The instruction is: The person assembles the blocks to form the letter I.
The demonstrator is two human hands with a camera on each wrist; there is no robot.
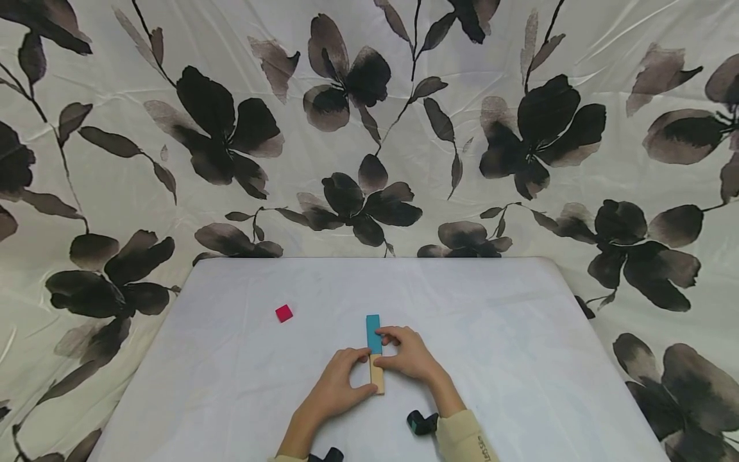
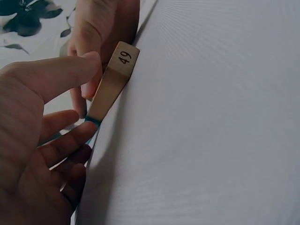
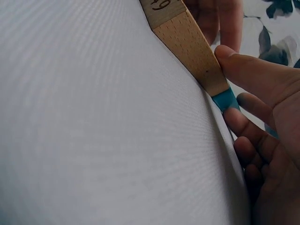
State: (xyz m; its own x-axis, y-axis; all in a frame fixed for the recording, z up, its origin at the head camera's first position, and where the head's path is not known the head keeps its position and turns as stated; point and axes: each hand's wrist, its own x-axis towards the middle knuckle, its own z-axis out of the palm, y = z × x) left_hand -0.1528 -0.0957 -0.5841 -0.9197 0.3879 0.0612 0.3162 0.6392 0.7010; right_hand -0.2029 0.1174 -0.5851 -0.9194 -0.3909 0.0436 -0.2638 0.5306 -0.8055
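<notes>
A blue block [image 1: 373, 333] and a natural wooden block [image 1: 377, 374] lie end to end in a line on the white table. The wooden block [image 2: 110, 89] bears the number 49 on its near end face. My left hand [image 1: 337, 384] is at the left side, thumb by the near end and index fingertip close to the joint. From the right, my right hand [image 1: 410, 354] touches the row, its thumb against the wooden block [image 3: 192, 51] and index finger at the blue block [image 3: 226, 99]. The fingers of both hands lie along the sides, not wrapped round either block.
A small red block [image 1: 283, 313] sits apart on the table [image 1: 491, 308], farther back and to the left. Black wrist devices [image 1: 422, 423] show near both sleeves. A floral cloth [image 1: 358, 147] hangs behind the table's far edge.
</notes>
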